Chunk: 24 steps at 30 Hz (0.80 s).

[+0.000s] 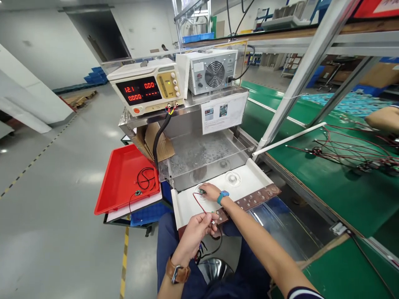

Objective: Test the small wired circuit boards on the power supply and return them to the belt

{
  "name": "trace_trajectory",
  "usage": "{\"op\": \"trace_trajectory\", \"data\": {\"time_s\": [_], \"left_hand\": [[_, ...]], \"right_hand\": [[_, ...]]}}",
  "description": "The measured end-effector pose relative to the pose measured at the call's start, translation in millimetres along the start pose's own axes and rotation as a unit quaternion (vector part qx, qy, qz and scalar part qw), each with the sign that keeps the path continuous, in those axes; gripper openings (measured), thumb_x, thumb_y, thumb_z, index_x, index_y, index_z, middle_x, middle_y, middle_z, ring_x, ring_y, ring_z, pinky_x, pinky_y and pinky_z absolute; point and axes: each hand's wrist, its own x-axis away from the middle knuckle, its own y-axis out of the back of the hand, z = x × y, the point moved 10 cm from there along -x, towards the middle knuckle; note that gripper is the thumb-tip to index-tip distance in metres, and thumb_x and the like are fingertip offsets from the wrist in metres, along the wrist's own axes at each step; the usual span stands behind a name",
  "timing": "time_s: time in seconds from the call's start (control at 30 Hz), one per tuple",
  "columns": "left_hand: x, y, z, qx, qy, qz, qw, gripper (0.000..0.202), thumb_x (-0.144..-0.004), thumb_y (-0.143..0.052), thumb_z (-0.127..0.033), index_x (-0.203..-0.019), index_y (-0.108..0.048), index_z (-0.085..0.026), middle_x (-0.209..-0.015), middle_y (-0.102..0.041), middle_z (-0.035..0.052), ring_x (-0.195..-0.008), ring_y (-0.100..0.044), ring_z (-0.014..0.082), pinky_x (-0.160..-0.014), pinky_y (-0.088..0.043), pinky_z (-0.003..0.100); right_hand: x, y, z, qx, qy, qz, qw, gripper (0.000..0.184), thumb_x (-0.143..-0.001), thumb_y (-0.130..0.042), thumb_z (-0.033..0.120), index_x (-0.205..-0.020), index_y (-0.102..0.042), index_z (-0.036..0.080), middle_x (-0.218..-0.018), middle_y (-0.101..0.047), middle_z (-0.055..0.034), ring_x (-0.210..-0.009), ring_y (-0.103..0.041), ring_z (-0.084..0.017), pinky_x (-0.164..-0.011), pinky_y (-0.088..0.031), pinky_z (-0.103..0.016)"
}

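My right hand (212,192), with a blue band at the wrist, has its fingers closed on a small green circuit board (202,191). It is held at the left round recess of a white tray-like fixture (215,182); whether it touches the recess is hidden. A thin red wire (199,202) runs from the board to my left hand (201,228). My left fingers pinch the wire's end, where a small white connector (213,222) shows, near a brown strip with metal eyelets (249,201) on the fixture's front edge. A second round recess (233,178) lies to the right.
Behind the fixture, a power supply (145,89) with red digits stands on a metal shelf (190,110) beside a grey fan-cooled unit (213,72). A red tray (124,176) with a wired board is at left. At right, wired parts (368,164) and another person's arm (385,119) are over a green bench.
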Motion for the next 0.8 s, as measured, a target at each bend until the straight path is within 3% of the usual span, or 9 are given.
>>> {"op": "trace_trajectory", "data": {"time_s": [0.1, 0.17, 0.27, 0.4, 0.8], "left_hand": [[-28, 17.5, -8, -0.125, -0.061, -0.069, 0.988, 0.05, -0.076, -0.066, -0.058, -0.093, -0.073, -0.012, -0.071, -0.066, 0.0043, -0.064, -0.055, 0.0145, -0.064, -0.043, 0.026], [-43, 28.9, -16, -0.232, -0.115, -0.127, 0.957, 0.042, -0.077, -0.063, -0.052, -0.087, -0.074, -0.013, -0.072, -0.067, 0.0044, -0.066, -0.055, 0.0165, -0.066, -0.042, 0.028], [-61, 35.6, -13, -0.326, -0.145, -0.158, 0.921, 0.033, -0.076, -0.058, -0.045, -0.074, -0.071, -0.015, -0.065, -0.066, 0.0025, -0.066, -0.054, 0.0178, -0.066, -0.04, 0.028], [-72, 42.0, 3, -0.339, -0.126, -0.168, 0.917, 0.035, -0.075, -0.054, -0.049, -0.064, -0.064, -0.017, -0.058, -0.06, 0.0005, -0.059, -0.051, 0.0163, -0.061, -0.037, 0.027], [-83, 55.1, 20, -0.33, -0.094, -0.189, 0.92, 0.035, -0.077, -0.054, -0.048, -0.062, -0.063, -0.017, -0.06, -0.064, 0.0028, -0.059, -0.057, 0.017, -0.061, -0.04, 0.027]], "right_hand": [[-1, 5, 1, 0.001, -0.006, -0.006, 1.0, 0.029, -0.078, -0.062, 0.014, -0.107, -0.067, 0.016, -0.104, -0.065, -0.0092, -0.096, -0.058, -0.021, -0.086, -0.04, -0.028], [0, 7, 2, 0.0, -0.008, -0.005, 1.0, 0.026, -0.078, -0.062, 0.015, -0.104, -0.067, 0.016, -0.102, -0.065, -0.0085, -0.093, -0.057, -0.02, -0.084, -0.04, -0.027], [1, 10, 3, 0.001, -0.006, -0.001, 1.0, 0.022, -0.078, -0.062, 0.015, -0.099, -0.067, 0.017, -0.099, -0.064, -0.0075, -0.091, -0.057, -0.02, -0.082, -0.04, -0.027], [2, 12, 3, -0.003, -0.009, -0.003, 1.0, 0.022, -0.077, -0.063, 0.016, -0.098, -0.067, 0.017, -0.099, -0.064, -0.007, -0.091, -0.057, -0.019, -0.081, -0.04, -0.027], [2, 13, 3, -0.013, -0.013, -0.01, 1.0, 0.026, -0.077, -0.063, 0.014, -0.102, -0.068, 0.018, -0.099, -0.064, -0.007, -0.092, -0.057, -0.02, -0.081, -0.039, -0.027]]}}
